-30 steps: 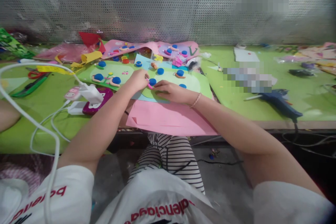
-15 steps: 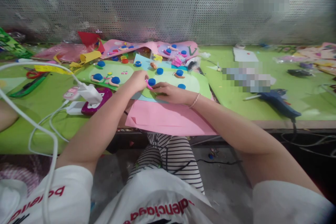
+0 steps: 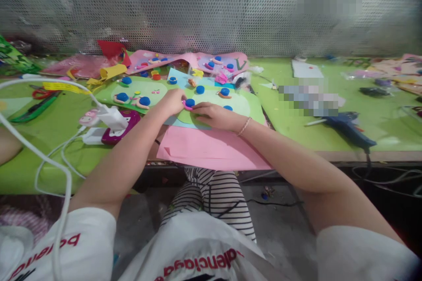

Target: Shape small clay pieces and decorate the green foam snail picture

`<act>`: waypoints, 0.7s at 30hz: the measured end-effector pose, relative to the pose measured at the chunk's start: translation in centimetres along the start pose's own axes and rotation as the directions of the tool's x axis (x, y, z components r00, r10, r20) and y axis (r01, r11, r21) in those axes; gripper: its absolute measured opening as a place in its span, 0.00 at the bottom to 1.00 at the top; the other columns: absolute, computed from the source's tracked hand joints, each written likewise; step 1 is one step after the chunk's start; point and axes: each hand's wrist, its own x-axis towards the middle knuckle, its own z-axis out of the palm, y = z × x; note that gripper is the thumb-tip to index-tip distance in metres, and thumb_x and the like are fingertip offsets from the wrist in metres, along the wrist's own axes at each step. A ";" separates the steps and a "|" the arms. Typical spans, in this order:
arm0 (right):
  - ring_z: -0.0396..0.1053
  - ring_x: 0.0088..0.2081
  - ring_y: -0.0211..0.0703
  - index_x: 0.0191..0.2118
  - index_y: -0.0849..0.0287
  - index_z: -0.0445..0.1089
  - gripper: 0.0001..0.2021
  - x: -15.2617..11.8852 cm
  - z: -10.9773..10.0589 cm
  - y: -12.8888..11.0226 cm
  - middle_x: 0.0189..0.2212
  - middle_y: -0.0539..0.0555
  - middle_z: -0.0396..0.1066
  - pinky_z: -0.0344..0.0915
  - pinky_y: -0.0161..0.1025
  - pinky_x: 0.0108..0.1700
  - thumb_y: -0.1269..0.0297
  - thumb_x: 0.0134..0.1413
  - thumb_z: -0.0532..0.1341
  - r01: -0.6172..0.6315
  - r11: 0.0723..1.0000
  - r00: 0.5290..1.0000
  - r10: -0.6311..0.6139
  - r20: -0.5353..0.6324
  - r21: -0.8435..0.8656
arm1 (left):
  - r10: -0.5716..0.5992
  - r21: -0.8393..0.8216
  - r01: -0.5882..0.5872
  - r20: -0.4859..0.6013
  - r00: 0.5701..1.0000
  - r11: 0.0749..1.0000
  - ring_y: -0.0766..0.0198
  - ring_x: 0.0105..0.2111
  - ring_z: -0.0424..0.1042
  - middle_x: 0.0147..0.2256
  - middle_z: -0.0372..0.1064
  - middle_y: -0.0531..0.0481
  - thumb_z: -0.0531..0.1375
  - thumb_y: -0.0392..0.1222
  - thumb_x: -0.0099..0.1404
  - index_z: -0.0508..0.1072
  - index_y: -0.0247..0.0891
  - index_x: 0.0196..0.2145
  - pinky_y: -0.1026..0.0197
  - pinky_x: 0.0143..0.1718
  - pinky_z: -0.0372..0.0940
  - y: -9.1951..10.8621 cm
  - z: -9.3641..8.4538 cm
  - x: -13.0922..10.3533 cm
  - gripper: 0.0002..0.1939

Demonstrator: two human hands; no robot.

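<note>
A pink clay strip [image 3: 188, 106] curves under a blue disc [image 3: 190, 102] on the light green sheet [image 3: 171, 90]. My left hand [image 3: 174, 100] pinches the strip's left end. At its right end are the fingertips of my right hand [image 3: 209, 114], drawn together against the strip. Several more blue discs lie on the sheet, among them one [image 3: 200, 89] just above my hands and one [image 3: 224, 92] with a brown strip beneath it. Pink sheets [image 3: 211, 147] lie below, over the table's front edge.
A purple power socket [image 3: 121, 129] with white plugs and cables sits on the left, near green scissors [image 3: 36, 107]. Decorated pink sheets [image 3: 184, 59] lie behind. A blue glue gun [image 3: 351, 129] rests on the right. Another person's arm [image 3: 8, 145] shows at the left edge.
The pink strip now lies curved along the lower edge of the blue disc; before, it was straighter and slanted between my fingers. My hands have hardly moved.
</note>
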 end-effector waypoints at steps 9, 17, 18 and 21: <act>0.67 0.52 0.53 0.50 0.68 0.71 0.16 0.0 0.5 0.9 0.52 0.66 0.66 0.65 0.53 0.56 0.68 0.62 0.53 0.015 0.994 0.999 -0.019 -0.040 -0.112 | -0.068 0.126 0.060 0.054 0.996 0.990 0.56 0.45 0.73 0.47 0.74 0.43 0.56 0.38 0.59 0.75 0.39 0.48 0.60 0.44 0.65 0.7 -0.4 -0.3 0.18; 0.65 0.54 0.53 0.53 0.66 0.69 0.17 -0.1 0.3 0.6 0.54 0.65 0.65 0.64 0.54 0.58 0.67 0.62 0.53 0.057 0.992 0.998 -0.055 0.018 -0.111 | 0.025 0.209 -0.040 0.076 0.997 0.977 0.53 0.45 0.73 0.43 0.75 0.37 0.53 0.36 0.61 0.75 0.32 0.43 0.59 0.43 0.64 0.6 -0.3 -0.2 0.15; 0.65 0.54 0.53 0.53 0.66 0.69 0.17 -0.2 0.3 0.6 0.54 0.65 0.65 0.64 0.55 0.57 0.68 0.62 0.53 0.055 0.992 0.998 -0.053 0.016 -0.113 | 0.036 0.208 -0.047 0.058 0.998 0.977 0.53 0.44 0.73 0.43 0.74 0.37 0.53 0.36 0.61 0.75 0.31 0.43 0.59 0.42 0.64 0.6 -0.3 -0.2 0.16; 0.66 0.53 0.53 0.53 0.66 0.69 0.17 -0.2 0.0 0.4 0.54 0.65 0.66 0.65 0.55 0.56 0.68 0.63 0.52 0.052 0.992 0.999 -0.051 0.004 -0.116 | 0.049 0.193 -0.054 0.029 0.998 0.980 0.55 0.43 0.73 0.42 0.75 0.39 0.53 0.34 0.59 0.75 0.33 0.43 0.60 0.42 0.64 0.5 -0.2 -0.4 0.16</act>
